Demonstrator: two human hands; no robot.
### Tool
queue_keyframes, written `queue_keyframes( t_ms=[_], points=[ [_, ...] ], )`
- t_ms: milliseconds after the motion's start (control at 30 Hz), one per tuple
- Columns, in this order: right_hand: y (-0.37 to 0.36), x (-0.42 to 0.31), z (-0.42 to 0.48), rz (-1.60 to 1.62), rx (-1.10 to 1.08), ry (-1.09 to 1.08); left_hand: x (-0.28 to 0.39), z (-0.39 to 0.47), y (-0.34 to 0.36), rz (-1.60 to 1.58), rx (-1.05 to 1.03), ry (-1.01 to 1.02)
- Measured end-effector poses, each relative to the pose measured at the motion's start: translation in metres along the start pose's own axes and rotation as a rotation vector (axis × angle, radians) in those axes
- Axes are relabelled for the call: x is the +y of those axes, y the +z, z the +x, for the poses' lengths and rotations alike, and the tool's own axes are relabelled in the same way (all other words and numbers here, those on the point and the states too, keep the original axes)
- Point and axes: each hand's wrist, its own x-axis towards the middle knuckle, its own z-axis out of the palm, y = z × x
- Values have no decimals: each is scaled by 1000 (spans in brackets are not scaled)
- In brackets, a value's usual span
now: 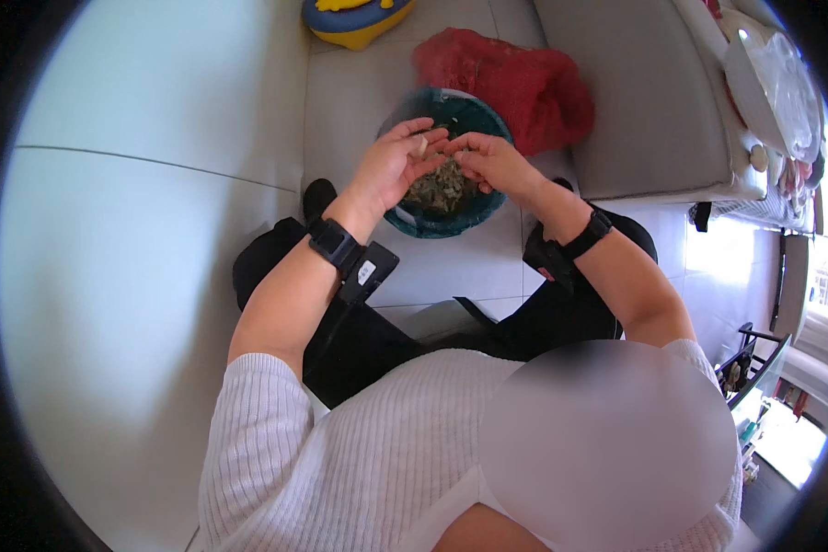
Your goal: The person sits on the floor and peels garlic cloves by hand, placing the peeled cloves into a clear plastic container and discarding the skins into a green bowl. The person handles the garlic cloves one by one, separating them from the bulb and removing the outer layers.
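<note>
My left hand [395, 157] is over a dark green plastic tub [433, 226], its palm turned partly up. A small pale piece [422, 145], perhaps a clove, rests against its thumb and fingers. My right hand [490, 160] meets it from the other side, fingers bent and fingertips close to the left ones. Whether the right fingers pinch anything is too small to tell. Below both hands, dry brownish scraps like peelings [444, 188] lie in the tub. Both wrists wear black straps with small black devices.
Behind the tub lies a red mesh sack [510, 86]. A blue and yellow plastic toy [359, 19] sits farther back. The side of a grey sofa [635, 103] stands at right, with a bowl [766, 90] holding clear plastic on it. A pale panelled surface [145, 228] borders the left.
</note>
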Motion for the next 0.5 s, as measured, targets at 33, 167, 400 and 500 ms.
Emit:
queue_keyframes(
  t_ms=[33, 167, 400, 500],
  points=[
    [2, 2, 1, -29, 8, -66, -4, 0, 4, -22, 2, -5],
    [12, 3, 8, -352, 156, -363, -11, -3, 23, 32, 36, -50],
    [13, -8, 20, -251, 239, -441, -2, -3, 24, 47, 2, -65],
    [2, -29, 7, -300, 141, -276, -5, -3, 11, 231, 86, -145]
  ],
)
